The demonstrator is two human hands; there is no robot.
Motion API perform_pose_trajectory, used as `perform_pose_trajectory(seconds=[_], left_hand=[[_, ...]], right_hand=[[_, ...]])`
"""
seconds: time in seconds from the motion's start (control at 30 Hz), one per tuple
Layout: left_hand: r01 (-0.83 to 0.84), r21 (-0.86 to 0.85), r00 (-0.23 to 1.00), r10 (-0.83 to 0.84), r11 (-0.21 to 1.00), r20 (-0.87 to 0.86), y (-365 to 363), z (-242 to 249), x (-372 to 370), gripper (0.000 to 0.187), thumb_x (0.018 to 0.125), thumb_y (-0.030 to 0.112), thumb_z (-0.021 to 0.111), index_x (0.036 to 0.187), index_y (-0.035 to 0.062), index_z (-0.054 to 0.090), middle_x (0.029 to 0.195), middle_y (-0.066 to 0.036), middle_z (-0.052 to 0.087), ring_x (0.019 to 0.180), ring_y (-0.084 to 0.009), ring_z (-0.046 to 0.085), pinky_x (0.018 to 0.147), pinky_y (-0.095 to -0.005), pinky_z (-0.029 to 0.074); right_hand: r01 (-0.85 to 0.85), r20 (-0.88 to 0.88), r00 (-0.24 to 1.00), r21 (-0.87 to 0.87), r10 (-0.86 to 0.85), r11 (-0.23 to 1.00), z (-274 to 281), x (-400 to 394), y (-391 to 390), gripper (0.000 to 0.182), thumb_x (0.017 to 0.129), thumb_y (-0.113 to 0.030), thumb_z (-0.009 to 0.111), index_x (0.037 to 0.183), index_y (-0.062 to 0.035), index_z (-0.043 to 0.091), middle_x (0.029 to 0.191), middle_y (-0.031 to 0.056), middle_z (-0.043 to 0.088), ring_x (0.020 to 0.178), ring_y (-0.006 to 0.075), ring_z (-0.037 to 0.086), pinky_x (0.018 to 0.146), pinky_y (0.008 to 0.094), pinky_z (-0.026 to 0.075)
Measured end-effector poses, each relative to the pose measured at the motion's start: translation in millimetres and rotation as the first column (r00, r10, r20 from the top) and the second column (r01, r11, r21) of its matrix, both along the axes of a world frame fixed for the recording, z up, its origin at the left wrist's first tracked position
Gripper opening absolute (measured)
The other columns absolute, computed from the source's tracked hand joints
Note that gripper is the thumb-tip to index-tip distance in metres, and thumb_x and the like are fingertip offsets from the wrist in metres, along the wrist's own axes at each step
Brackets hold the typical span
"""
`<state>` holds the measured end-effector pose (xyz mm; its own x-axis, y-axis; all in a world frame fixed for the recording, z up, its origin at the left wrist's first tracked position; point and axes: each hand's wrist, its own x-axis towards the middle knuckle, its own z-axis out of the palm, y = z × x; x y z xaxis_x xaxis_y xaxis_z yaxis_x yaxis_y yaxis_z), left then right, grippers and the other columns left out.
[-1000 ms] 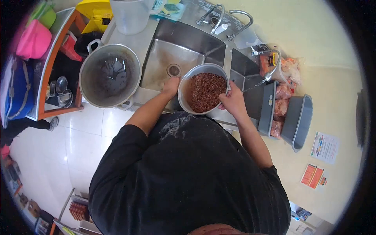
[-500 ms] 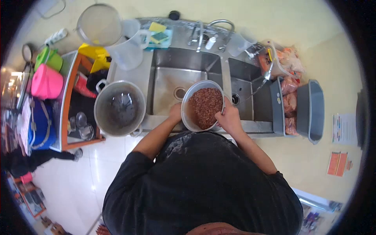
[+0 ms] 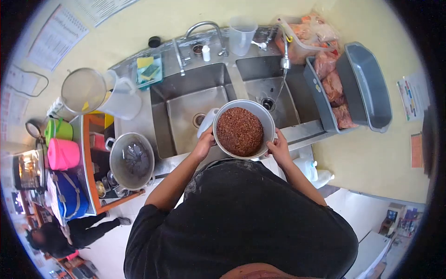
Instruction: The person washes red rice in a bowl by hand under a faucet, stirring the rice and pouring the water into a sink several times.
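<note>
Gripping the metal bowl (image 3: 243, 128) of reddish grain by its rim (left hand (image 3: 205, 143) at eight o'clock, right hand (image 3: 280, 148) at four, fingers closed on it), the person holds it over the sink's (image 3: 186, 116) front edge, seemingly mid-rinse, needing a steady tilt next.

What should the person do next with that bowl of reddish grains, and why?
Probably carry the bowl a little forward and lower it into the left sink basin. The left hand and right hand grip opposite rims, holding it at the counter's front edge, and the reddish grains fill it high, so any tilt could spill them.
</note>
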<state>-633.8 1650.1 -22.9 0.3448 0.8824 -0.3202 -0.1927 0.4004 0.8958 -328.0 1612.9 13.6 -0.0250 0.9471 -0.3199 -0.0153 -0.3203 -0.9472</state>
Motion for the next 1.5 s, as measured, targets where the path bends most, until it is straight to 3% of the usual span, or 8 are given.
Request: perform_pose_trajectory(seconds=[0.23, 0.47, 0.73, 0.93, 1.13, 1.27, 1.37, 1.5], left_hand=[[-0.082, 0.179, 0.976, 0.115, 0.980, -0.183, -5, -43, 53, 0.057, 0.090, 0.010, 0.057, 0.142, 0.0034, 0.035, 0.130, -0.011, 0.053, 0.118, -0.0201, 0.049, 0.104, -0.0368, 0.036], [-0.251, 0.194, 0.911, 0.299, 0.948, -0.283, -6, -37, 102, 0.069, 0.082, -0.001, 0.051, 0.146, 0.0041, 0.026, 0.137, -0.013, 0.046, 0.126, -0.0231, 0.044, 0.106, -0.0356, 0.034], [-0.359, 0.224, 0.826, 0.420, 0.906, -0.376, -13, -33, 119, 0.074, 0.074, -0.002, 0.050, 0.144, 0.0020, 0.027, 0.136, -0.015, 0.046, 0.128, -0.0250, 0.042, 0.110, -0.0358, 0.029], [-0.337, 0.239, 0.729, 0.413, 0.910, -0.545, -15, -21, 124, 0.069, 0.079, 0.001, 0.051, 0.145, 0.0021, 0.027, 0.136, -0.016, 0.047, 0.129, -0.0258, 0.041, 0.109, -0.0360, 0.029], [-0.410, 0.229, 0.745, 0.469, 0.883, -0.474, -16, -25, 131, 0.070, 0.077, 0.000, 0.050, 0.143, 0.0017, 0.029, 0.134, -0.015, 0.048, 0.127, -0.0251, 0.044, 0.108, -0.0363, 0.031], [-0.415, 0.168, 0.734, 0.438, 0.894, -0.519, -21, -36, 128, 0.067, 0.080, 0.002, 0.052, 0.144, 0.0035, 0.028, 0.133, -0.014, 0.049, 0.126, -0.0246, 0.043, 0.107, -0.0371, 0.032], [-0.415, 0.213, 0.737, 0.464, 0.885, -0.492, -22, -38, 129, 0.068, 0.081, 0.002, 0.052, 0.144, 0.0042, 0.028, 0.134, -0.013, 0.048, 0.127, -0.0243, 0.043, 0.108, -0.0374, 0.031], [-0.415, 0.217, 0.742, 0.466, 0.884, -0.481, -22, -37, 129, 0.068, 0.081, 0.003, 0.052, 0.144, 0.0036, 0.027, 0.136, -0.013, 0.047, 0.128, -0.0245, 0.042, 0.109, -0.0376, 0.030]], right_hand=[[-0.117, -0.022, 0.993, -0.003, 0.117, 0.993, -33, 57, 38, 0.062, 0.084, -0.002, 0.056, 0.140, -0.0050, 0.029, 0.080, 0.0133, 0.065, 0.060, 0.0182, 0.064, 0.052, 0.0287, 0.053], [-0.478, 0.642, 0.669, -0.014, 0.375, 0.878, -43, 121, 145, 0.059, 0.083, -0.031, 0.069, 0.130, -0.0029, 0.047, 0.095, 0.0159, 0.064, 0.084, 0.0219, 0.065, 0.069, 0.0370, 0.051], [-0.154, -0.007, 0.988, 0.142, 0.157, 0.978, -20, -1, 392, 0.090, 0.080, -0.052, 0.069, 0.142, 0.0017, 0.033, 0.147, 0.0203, 0.034, 0.135, 0.0315, 0.035, 0.108, 0.0407, 0.031], [-0.058, -0.044, 0.997, -0.037, 0.056, 0.998, -13, -35, 478, 0.072, 0.079, -0.066, 0.061, 0.105, 0.0015, 0.059, 0.115, 0.0170, 0.057, 0.110, 0.0292, 0.050, 0.097, 0.0463, 0.036], [-0.047, 0.337, 0.942, 0.094, 0.013, 0.994, -22, -4, 415, 0.076, 0.081, -0.069, 0.055, 0.105, 0.0032, 0.064, 0.091, 0.0170, 0.065, 0.085, 0.0290, 0.059, 0.076, 0.0395, 0.046], [0.038, -0.160, 0.987, 0.026, -0.033, 0.999, -6, -18, 426, 0.083, 0.080, -0.073, 0.054, 0.113, 0.0026, 0.060, 0.114, 0.0180, 0.059, 0.108, 0.0279, 0.052, 0.090, 0.0434, 0.041], [-0.253, -0.419, 0.898, -0.250, 0.131, 0.935, 25, -19, 445, 0.102, 0.077, -0.076, 0.053, 0.144, -0.0030, 0.033, 0.157, 0.0193, 0.010, 0.145, 0.0295, 0.005, 0.110, 0.0546, 0.018], [-0.062, -0.039, 0.998, -0.144, 0.057, 0.988, -5, -23, 446, 0.079, 0.080, -0.071, 0.055, 0.115, 0.0003, 0.056, 0.123, 0.0180, 0.050, 0.113, 0.0292, 0.048, 0.097, 0.0490, 0.039]])
